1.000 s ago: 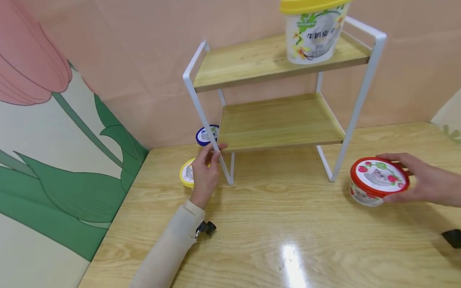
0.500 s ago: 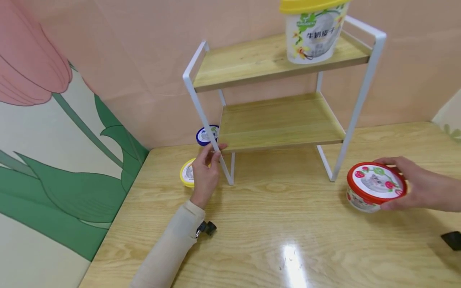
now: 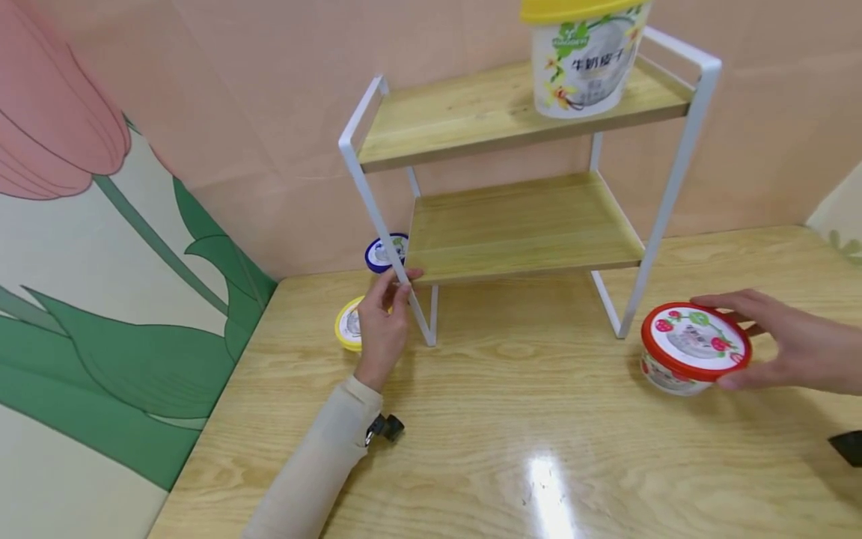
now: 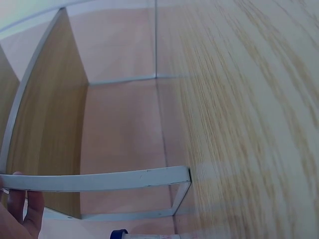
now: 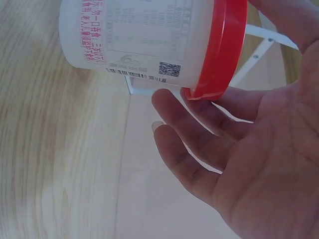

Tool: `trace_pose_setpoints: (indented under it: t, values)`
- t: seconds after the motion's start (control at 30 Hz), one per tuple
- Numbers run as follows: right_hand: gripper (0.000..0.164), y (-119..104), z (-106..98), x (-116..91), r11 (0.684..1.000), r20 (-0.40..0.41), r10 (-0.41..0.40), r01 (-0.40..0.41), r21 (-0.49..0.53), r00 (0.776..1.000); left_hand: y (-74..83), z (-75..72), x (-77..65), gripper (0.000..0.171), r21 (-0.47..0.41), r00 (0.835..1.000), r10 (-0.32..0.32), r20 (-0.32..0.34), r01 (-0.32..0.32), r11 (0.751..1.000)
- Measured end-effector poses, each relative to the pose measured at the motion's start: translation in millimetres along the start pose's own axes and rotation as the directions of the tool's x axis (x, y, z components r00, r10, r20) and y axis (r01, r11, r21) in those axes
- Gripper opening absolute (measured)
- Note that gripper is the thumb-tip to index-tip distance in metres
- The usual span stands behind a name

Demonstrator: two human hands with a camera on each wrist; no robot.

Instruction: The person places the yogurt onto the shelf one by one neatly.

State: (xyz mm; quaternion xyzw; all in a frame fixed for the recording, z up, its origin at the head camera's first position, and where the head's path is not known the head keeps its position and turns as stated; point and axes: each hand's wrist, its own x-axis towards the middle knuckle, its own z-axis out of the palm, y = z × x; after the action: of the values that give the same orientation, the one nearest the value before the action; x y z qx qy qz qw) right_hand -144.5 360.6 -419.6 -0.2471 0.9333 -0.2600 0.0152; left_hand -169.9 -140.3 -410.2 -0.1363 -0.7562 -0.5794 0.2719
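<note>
My right hand point(image 3: 784, 348) holds a small white tub with a red lid point(image 3: 697, 337), thumb at the lid's near side and fingers around its far side. Strawberries decorate the lid, and the tub is close over the table. In the right wrist view its printed label point(image 5: 149, 40) shows, with two fingers point(image 5: 184, 159) loosely curled off the tub. My left hand point(image 3: 384, 329) grips the front left leg of a two-tier wooden shelf rack point(image 3: 525, 224) by the lower board's corner. That white metal frame point(image 4: 99, 181) crosses over the left fingers in the left wrist view.
A large yellow-lidded tub point(image 3: 586, 67) stands on the rack's top board at the right. Left of the rack sit a yellow-lidded tub point(image 3: 349, 326), partly behind the left hand, and a blue-lidded tub point(image 3: 384, 254). The wooden table point(image 3: 525, 419) meets a pink wall point(image 3: 269, 150).
The red-lidded tub and my right hand have shifted a little left and toward me. My left hand keeps its grip on the rack in the same place.
</note>
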Motion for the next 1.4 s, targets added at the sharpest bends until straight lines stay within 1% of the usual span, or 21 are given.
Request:
trace_pose_setpoints:
  t: [0.17, 0.27, 0.57, 0.7, 0.83, 1.13, 1.4]
  values:
    - [0.098, -8.7, 2.7, 3.1, 1.0, -0.001, 0.002, -0.002, 0.024, 1.0, -1.5, -0.1, 0.1, 0.02, -0.006, 1.0, -0.003, -0.004, 0.003, 1.0]
    - [0.097, -12.7, 4.9, 4.8, 0.999, 0.002, 0.017, -0.017, 0.045, 1.0, -1.4, 0.3, 0.2, 0.02, -0.01, 1.0, -0.005, -0.006, 0.005, 1.0]
    - [0.098, -26.6, 11.1, 11.7, 0.999, -0.001, 0.036, -0.036, 0.041, 0.999, -0.1, -0.8, 0.4, 0.021, -0.008, 1.0, 0.003, -0.004, -0.003, 1.0]
    - [0.098, -31.4, 14.6, 13.7, 0.999, -0.014, 0.026, -0.025, 0.037, 1.0, 0.7, -1.1, 0.5, 0.021, -0.007, 1.0, 0.007, -0.004, -0.007, 1.0]
    - [0.097, -35.7, 18.5, 14.0, 0.998, -0.026, 0.017, -0.015, 0.055, 1.0, 0.5, -0.9, 0.3, 0.021, -0.011, 1.0, 0.004, 0.0, -0.004, 1.0]
    - [0.097, -49.5, 29.0, 18.1, 0.994, -0.06, -0.029, 0.035, 0.099, 0.998, 2.2, 0.6, 0.4, 0.022, 0.001, 0.999, -0.042, -0.016, 0.042, 0.999]
    - [0.096, -65.5, 35.5, 22.2, 0.994, -0.09, -0.065, 0.072, 0.086, 0.994, 1.1, 0.9, 0.4, 0.021, 0.003, 1.0, -0.011, -0.017, 0.012, 1.0]
